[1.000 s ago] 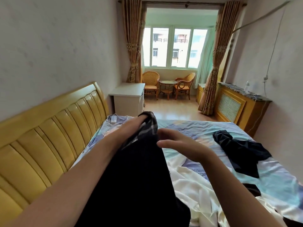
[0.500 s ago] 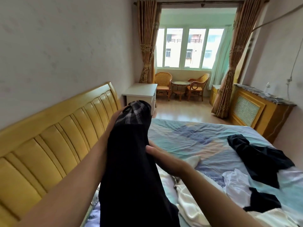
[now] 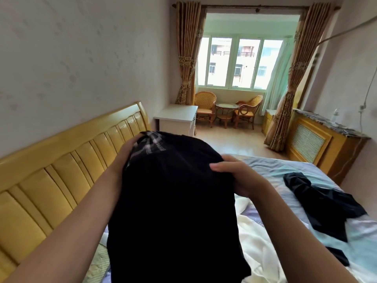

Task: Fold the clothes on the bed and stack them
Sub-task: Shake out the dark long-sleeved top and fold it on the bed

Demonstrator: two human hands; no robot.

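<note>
A black garment [image 3: 175,203] with a plaid lining at its top hangs in front of me above the bed [image 3: 263,166]. My left hand [image 3: 127,149] grips its top left corner near the plaid patch. My right hand [image 3: 234,174] holds the top right edge, thumb over the cloth. The garment hides much of the bed below. Another black garment [image 3: 320,203] lies crumpled on the patterned sheet to the right. A white garment [image 3: 255,244] lies bunched on the bed under my right forearm. A small dark piece [image 3: 338,255] shows at the right edge.
A yellow padded headboard [image 3: 61,180] runs along the left wall. Beyond the bed stand a white bedside cabinet [image 3: 177,119], wicker chairs and a small table [image 3: 226,111] by the window. A wooden radiator cover [image 3: 322,144] lines the right wall.
My right hand has moved from under the garment to grip its top right edge. The black garment is now spread wider between both hands and held higher.
</note>
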